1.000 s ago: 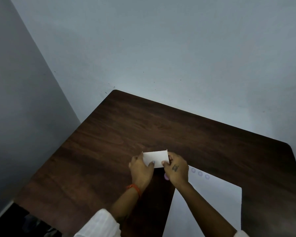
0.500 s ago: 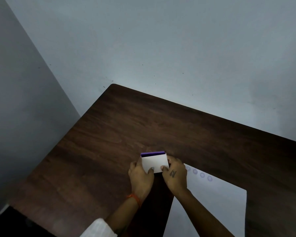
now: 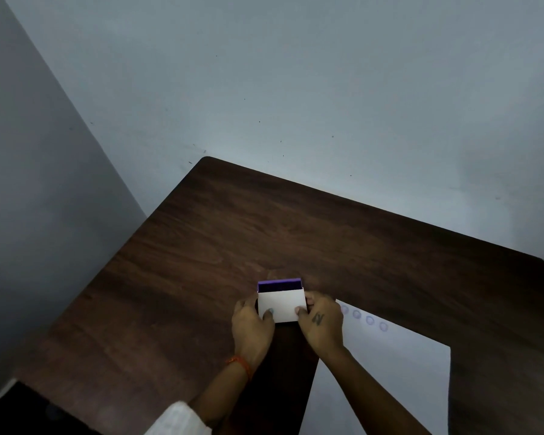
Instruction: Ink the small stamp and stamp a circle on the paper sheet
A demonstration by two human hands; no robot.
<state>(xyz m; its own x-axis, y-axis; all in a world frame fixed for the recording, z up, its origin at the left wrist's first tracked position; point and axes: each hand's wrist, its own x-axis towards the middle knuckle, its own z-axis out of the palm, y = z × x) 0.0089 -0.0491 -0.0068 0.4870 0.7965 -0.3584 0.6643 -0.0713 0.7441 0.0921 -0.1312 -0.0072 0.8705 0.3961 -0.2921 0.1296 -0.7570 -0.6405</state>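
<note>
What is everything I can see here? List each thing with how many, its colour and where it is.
ink pad box: one, white lid over a purple tray that shows at its far edge, on the table between both hands
paper sheet: one, white, flat on the table at near right, partly under the right forearm
stamped circles: at least four in a row, pale purple, along the sheet's far edge
table: one, dark brown wood, set into a corner
walls: two, pale grey, behind and left of the table
wrist thread: one, orange, on the left wrist
sleeve: one, white, on the left arm at the bottom edge
left hand: grips the box's left side
right hand: grips the box's right side; small dark mark on its back
</note>
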